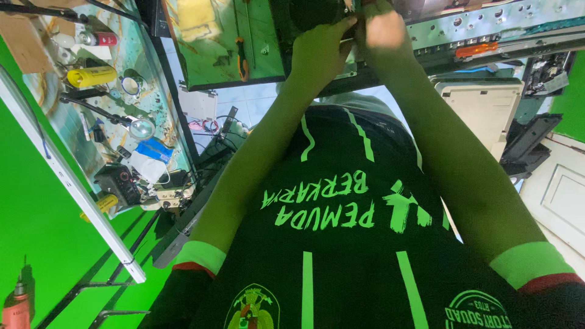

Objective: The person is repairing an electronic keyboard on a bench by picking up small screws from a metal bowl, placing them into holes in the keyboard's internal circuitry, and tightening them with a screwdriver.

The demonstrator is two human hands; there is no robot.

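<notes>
Hands are meeting at a dark object [317, 12] above the worktop [219, 55]: left hand [320, 52] gripping it, right hand [384, 27] blurred, fingers' state unclear.

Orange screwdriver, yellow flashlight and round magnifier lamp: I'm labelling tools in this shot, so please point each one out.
Orange screwdriver [476, 49], head view, middle of its handle.
Yellow flashlight [91, 76], head view, middle of its body.
Round magnifier lamp [142, 128], head view, centre of its lens.
</notes>
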